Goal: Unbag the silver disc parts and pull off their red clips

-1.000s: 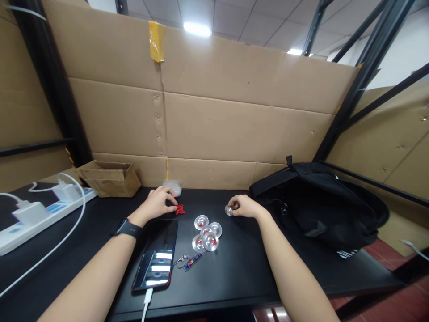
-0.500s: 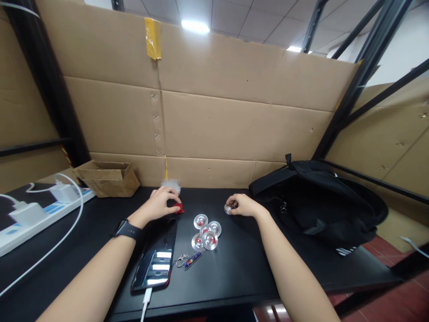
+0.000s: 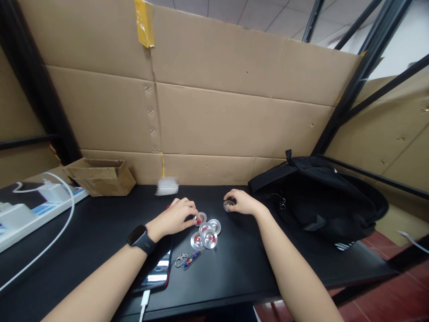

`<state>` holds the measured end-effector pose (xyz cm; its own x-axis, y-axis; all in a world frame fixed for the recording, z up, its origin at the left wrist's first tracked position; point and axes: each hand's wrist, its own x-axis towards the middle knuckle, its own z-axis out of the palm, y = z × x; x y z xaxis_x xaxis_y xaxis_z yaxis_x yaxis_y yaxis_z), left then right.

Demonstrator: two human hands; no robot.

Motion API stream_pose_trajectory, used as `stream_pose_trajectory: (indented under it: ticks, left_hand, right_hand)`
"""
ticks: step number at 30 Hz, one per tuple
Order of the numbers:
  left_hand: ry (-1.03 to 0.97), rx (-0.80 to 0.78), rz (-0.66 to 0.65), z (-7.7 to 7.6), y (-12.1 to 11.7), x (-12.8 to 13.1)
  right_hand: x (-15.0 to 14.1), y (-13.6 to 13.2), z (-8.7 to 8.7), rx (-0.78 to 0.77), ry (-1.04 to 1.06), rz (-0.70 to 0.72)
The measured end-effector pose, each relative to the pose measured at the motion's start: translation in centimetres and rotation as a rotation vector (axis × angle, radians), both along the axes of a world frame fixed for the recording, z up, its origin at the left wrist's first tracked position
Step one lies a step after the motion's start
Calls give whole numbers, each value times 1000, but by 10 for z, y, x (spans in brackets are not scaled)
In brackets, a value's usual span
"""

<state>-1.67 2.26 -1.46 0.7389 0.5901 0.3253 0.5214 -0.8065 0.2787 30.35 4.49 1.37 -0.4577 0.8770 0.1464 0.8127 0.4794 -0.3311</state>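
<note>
Several clear round plastic discs (image 3: 209, 239) with red bits at their centres lie overlapping on the black table. My left hand (image 3: 179, 215) reaches over the upper disc (image 3: 202, 218) of this group, thumb and fingers closed at its left edge. A small red thing (image 3: 168, 206) shows partly behind that hand. Farther right, my right hand (image 3: 241, 202) is closed on another clear disc (image 3: 228, 205), held low at the table; the fingers cover part of it. A keyring (image 3: 181, 260) with a colourful patterned tag (image 3: 192, 260) lies below the discs.
A phone (image 3: 157, 270) with a white cable lies under my left forearm. At the back are a clear plastic packet (image 3: 166, 186) and an open cardboard box (image 3: 103, 179). A black backpack (image 3: 321, 201) stands right, a white power strip (image 3: 43, 212) left. Cardboard (image 3: 208, 112) walls the back.
My left hand has moved right and down from the red thing to the upper disc. My right hand stays near its place with its disc. The view has tilted slightly down.
</note>
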Motion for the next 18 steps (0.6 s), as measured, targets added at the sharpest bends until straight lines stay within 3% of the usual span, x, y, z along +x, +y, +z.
stream_pose_trajectory:
  ticks: [8, 18]
  left_hand:
    - [48, -1, 50, 3, -5, 8]
    - [28, 25, 103, -2, -2, 10]
  right_hand:
    - [-10, -8, 3, 24, -5, -14]
    - [-33, -18, 5, 74, 134, 113]
